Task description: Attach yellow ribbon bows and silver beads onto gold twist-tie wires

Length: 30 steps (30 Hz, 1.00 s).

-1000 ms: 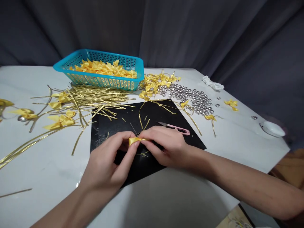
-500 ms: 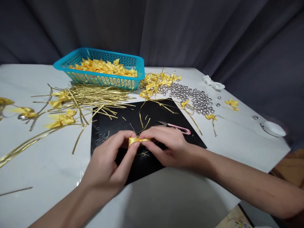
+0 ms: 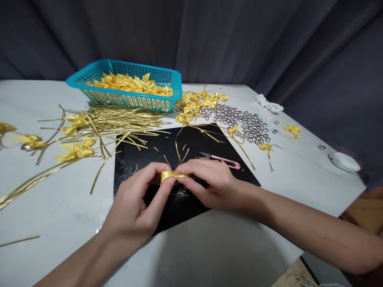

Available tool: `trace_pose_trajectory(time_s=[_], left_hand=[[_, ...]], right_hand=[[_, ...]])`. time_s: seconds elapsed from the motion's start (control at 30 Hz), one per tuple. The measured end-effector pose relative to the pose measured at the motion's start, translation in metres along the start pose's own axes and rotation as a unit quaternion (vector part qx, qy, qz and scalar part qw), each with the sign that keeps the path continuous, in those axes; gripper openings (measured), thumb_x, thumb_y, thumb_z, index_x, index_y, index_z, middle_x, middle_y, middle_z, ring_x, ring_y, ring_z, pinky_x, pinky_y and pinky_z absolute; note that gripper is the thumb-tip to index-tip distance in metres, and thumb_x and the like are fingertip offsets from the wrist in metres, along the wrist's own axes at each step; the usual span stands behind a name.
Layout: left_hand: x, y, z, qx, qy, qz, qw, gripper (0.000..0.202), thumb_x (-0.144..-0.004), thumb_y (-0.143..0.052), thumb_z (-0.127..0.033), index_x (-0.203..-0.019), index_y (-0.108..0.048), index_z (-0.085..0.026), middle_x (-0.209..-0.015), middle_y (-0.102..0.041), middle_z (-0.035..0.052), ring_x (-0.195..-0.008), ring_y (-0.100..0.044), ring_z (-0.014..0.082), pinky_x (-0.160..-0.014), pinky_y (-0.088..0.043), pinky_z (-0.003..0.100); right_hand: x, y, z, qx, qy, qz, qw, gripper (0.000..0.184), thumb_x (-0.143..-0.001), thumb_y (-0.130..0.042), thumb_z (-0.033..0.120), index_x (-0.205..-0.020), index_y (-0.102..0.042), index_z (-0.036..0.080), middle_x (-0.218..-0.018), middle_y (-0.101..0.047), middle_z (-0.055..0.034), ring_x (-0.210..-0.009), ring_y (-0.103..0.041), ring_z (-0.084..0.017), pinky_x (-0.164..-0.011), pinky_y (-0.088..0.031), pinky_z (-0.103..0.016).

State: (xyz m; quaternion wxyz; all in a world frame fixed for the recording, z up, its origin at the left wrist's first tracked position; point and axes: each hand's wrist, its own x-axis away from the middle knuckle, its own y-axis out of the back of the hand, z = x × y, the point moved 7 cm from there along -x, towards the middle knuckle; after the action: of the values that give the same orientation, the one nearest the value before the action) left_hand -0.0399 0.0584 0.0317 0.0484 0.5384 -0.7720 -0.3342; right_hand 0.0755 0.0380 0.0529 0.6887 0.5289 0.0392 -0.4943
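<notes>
Above a black mat [image 3: 167,219], a yellow ribbon bow [image 3: 166,176] is pinched between both hands. My left hand [image 3: 143,199] grips its left loop between thumb and fingers. My right hand [image 3: 209,181] is closed on the bow's right side, fingertips close to its middle. A thin strand [image 3: 166,160] sticks up behind the bow; its lower end is hidden by the fingers. Just beyond my right hand lie pink-handled thread snips [image 3: 229,162], partly covered by it. Bits of gold cord [image 3: 181,194] are scattered on the mat.
A turquoise basket [image 3: 128,95] of yellow bows stands at the back. Gold cords [image 3: 119,119] lie before it, silver beads [image 3: 251,127] to the right. Finished-looking bows [image 3: 79,149] rest at left. A white dish [image 3: 344,162] sits near the right edge of the white table [image 3: 68,215].
Both hands keep their pinch on the bow. My left hand has shifted very slightly left, and the thin strand behind the bow shows a little more. Everything else stays put.
</notes>
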Motion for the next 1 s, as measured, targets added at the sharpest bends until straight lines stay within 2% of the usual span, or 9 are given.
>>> trace_pose_trajectory(time_s=[0.33, 0.77, 1.0], left_hand=[[-0.0007, 0.0024, -0.0022, -0.005, 0.0, -0.01, 1.0, 0.008, -0.083, -0.048, -0.025, -0.078, -0.053, -0.022, -0.067, -0.06, -0.0025, -0.06, -0.057, 0.0121, -0.055, -0.044, 0.021], [-0.0001, 0.0005, -0.0017, -0.019, -0.013, -0.004, 1.0, 0.006, -0.086, -0.048, -0.024, -0.082, -0.052, -0.021, -0.069, -0.058, -0.0035, -0.061, -0.055, 0.0094, -0.056, -0.043, 0.018], [0.0029, 0.0006, -0.0077, -0.081, -0.077, -0.016, 0.994, 0.005, -0.086, -0.049, -0.02, -0.089, -0.051, -0.022, -0.076, -0.062, -0.0036, -0.065, -0.058, 0.009, -0.061, -0.044, 0.017]], right_hand=[[-0.0009, -0.0004, 0.0013, 0.005, 0.015, 0.021, 1.0, 0.011, -0.088, -0.045, 0.009, -0.091, -0.056, 0.01, -0.085, -0.065, -0.0064, -0.076, -0.06, -0.009, -0.072, -0.048, -0.017], [0.0011, 0.0002, 0.0026, 0.017, 0.019, 0.012, 1.0, 0.011, -0.089, -0.045, 0.01, -0.09, -0.056, 0.01, -0.083, -0.065, -0.0054, -0.075, -0.058, -0.008, -0.072, -0.048, -0.016], [0.0036, -0.0012, 0.002, 0.004, 0.011, -0.007, 1.0, 0.011, -0.088, -0.046, 0.009, -0.091, -0.055, 0.012, -0.082, -0.064, -0.0044, -0.073, -0.058, -0.008, -0.071, -0.047, -0.016]])
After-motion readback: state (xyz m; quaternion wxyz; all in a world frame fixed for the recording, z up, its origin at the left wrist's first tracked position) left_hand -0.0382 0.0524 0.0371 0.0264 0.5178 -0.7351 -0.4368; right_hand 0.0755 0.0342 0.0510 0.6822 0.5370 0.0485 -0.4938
